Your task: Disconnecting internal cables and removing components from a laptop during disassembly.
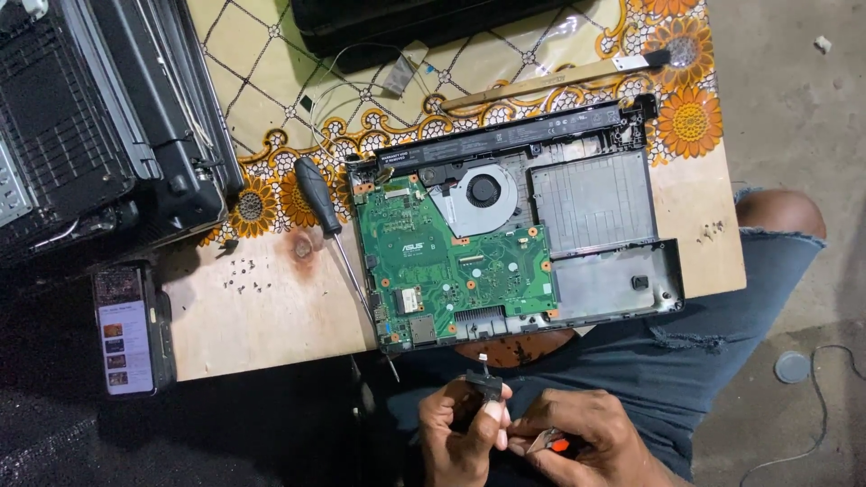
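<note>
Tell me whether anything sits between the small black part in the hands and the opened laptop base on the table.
Nothing visible does. The left hand holds the small black part just below the laptop base, with only open air and the table edge between them. The screwdriver lies off to the side.

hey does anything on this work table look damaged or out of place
Yes. The bare wooden tabletop has a dark scorched-looking spot near the screwdriver. Tiny loose screws lie scattered uncontained beside it, with a few more at the right edge. The opened laptop base overhangs the table's front edge.
</note>
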